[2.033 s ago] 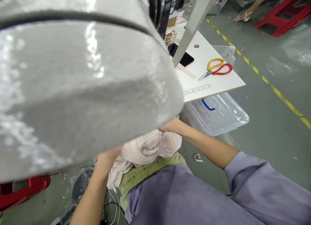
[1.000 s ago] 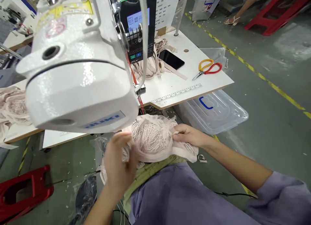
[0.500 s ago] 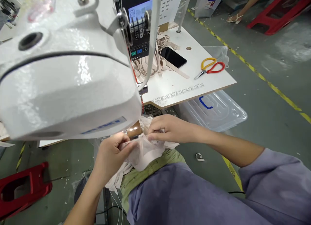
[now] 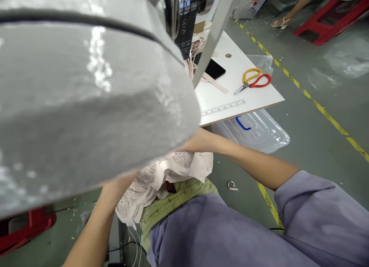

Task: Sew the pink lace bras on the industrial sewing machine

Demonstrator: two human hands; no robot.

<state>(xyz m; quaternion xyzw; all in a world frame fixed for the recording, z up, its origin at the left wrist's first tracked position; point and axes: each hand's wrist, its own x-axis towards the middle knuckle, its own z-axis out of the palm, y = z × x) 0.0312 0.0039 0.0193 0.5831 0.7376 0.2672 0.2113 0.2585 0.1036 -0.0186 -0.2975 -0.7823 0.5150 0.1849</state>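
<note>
Pale pink lace fabric [image 4: 201, 166] bunches above the lap, below the near edge of a white bench [image 4: 259, 97]. The left hand [image 4: 122, 184] and right hand [image 4: 198, 141] reach beneath a glossy machine head [image 4: 100, 113], which hides the fingers; their grip cannot be judged. Overlapping, loose folds could snag or shift if unevenly supported. Open-bladed scissors [image 4: 245, 85] lie near the bench's right corner, a phone [image 4: 215, 69] farther back. Beyond, a red stool [image 4: 331, 22] stands on grey, scrap-littered floor [image 4: 311, 144].
</note>
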